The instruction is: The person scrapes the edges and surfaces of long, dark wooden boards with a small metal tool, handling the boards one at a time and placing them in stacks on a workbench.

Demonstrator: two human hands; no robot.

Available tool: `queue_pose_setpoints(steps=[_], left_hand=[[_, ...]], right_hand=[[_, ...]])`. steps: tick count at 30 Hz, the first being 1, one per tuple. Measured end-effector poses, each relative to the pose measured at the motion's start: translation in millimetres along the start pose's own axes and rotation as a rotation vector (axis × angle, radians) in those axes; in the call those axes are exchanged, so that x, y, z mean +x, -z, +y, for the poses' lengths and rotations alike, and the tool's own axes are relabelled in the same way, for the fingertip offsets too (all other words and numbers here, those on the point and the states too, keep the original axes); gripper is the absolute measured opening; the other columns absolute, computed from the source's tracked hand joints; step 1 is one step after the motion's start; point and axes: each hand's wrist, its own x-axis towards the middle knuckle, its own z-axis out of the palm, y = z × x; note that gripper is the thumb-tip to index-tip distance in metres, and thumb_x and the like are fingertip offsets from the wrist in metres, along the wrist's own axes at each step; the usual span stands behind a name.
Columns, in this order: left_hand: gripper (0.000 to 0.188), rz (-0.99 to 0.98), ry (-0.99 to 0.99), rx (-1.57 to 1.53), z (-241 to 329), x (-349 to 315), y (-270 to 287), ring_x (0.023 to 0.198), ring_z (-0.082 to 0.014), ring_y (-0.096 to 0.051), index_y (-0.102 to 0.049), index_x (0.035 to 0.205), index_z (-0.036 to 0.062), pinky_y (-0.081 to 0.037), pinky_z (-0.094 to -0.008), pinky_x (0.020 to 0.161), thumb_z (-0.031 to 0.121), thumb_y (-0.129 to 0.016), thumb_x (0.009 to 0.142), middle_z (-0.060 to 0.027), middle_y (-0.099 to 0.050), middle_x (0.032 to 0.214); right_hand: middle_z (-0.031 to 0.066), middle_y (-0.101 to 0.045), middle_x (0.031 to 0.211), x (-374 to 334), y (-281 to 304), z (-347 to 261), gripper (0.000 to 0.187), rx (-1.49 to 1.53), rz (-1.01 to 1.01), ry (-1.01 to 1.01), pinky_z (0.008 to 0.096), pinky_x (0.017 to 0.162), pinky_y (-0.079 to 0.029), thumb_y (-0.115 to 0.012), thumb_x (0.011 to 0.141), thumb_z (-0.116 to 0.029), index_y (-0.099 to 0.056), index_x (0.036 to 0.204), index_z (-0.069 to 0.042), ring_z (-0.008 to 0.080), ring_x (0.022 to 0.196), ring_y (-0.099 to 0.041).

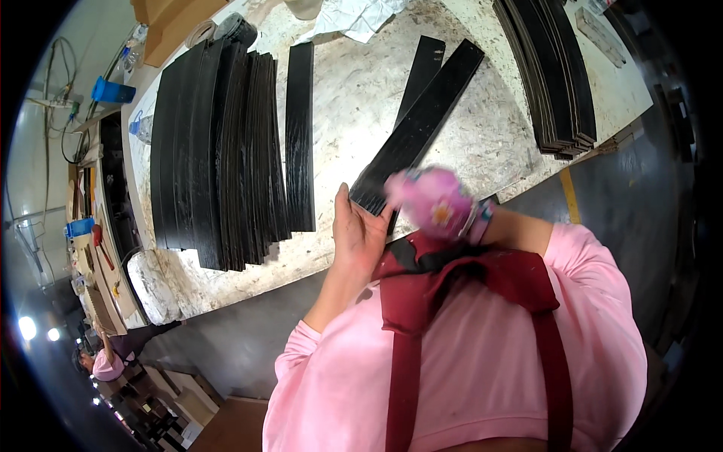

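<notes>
My bare left hand (360, 235) grips the near end of a black slat (422, 124), thumb along its left side and fingers beneath. The slat slants away to the far right. Under it lies another black slat (422, 68), partly covered. My right hand (435, 202), in a pink flowered glove, is beside the held slat's near end. Motion smears its fingers, so whether it holds anything cannot be told. Left of my hands a single black slat (300, 135) lies apart, next to a long row of similar slats (218, 151) packed side by side.
Stacked dark slats (553, 75) stand at the right of the stained white table (354, 98). A white cloth (358, 16) lies at the far edge, a greyish block (600, 36) at the far right. A blue cup (113, 90) is beyond the left side. Another person (108, 367) is at lower left.
</notes>
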Motion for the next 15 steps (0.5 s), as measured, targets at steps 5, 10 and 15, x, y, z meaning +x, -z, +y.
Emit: queue_pose_setpoints(steps=[5,10,15], left_hand=[[0.045,-0.005,-0.002,-0.017,4,-4,-3,0.120,-0.0255,-0.053,-0.042,0.131,0.0001,-0.043,-0.0417,0.103,0.034,-0.042,0.101,-0.0144,-0.054,0.129],[0.024,0.041,-0.018,0.203,3,-8,9,0.109,-0.0211,-0.058,-0.053,0.115,0.0011,-0.048,-0.0392,0.099,0.013,-0.056,0.095,-0.0102,-0.060,0.117],[0.019,0.110,-0.057,0.217,17,-37,21,0.105,-0.0195,-0.061,-0.055,0.110,0.0017,-0.049,-0.0392,0.099,0.009,-0.059,0.092,-0.0079,-0.062,0.113]], right_hand=[[0.0157,-0.060,0.079,20,45,27,0.015,-0.033,-0.019,-0.378,0.0447,0.058,-0.050,-0.052,0.091,-0.023,-0.057,0.089,-0.009,0.0366,0.068,-0.061],[0.0139,-0.061,0.071,19,28,0,0.010,-0.117,-0.079,-0.124,0.0433,0.061,-0.050,-0.057,0.085,-0.022,-0.057,0.083,-0.012,0.0334,0.067,-0.062],[0.0126,-0.061,0.068,30,51,102,0.015,-0.355,0.177,-0.485,0.0425,0.059,-0.049,-0.055,0.087,-0.023,-0.056,0.078,-0.011,0.0311,0.065,-0.063]])
